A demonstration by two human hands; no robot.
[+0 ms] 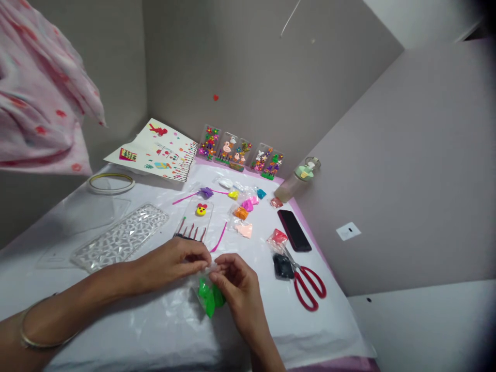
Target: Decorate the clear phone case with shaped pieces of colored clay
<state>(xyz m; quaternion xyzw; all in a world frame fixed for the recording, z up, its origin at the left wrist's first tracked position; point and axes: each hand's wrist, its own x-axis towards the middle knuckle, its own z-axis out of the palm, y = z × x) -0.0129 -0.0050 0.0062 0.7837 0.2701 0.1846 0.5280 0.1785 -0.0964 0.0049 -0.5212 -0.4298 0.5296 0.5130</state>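
Observation:
Between my two hands is a small clear plastic bag of bright green clay [206, 296], hanging below the fingertips. My left hand [189, 257] pinches the bag's top edge from the left. On the other side, my right hand [237, 281] pinches the same edge with thumb and fingers. Just beyond lies a clear phone case [207, 222] bearing a yellow chick face [201, 209] and several dark red stems, its near end hidden behind my left hand. A pink modelling tool [219, 237] lies at the case's right.
Bags of coloured clay [241, 212] lie mid-table. Red-handled scissors [310, 287], a black clay bag [283, 266] and a phone [294, 230] are at right. A textured clear case [122, 235] lies left. Decorated cases [229, 150] lean on the wall near a bottle [293, 183].

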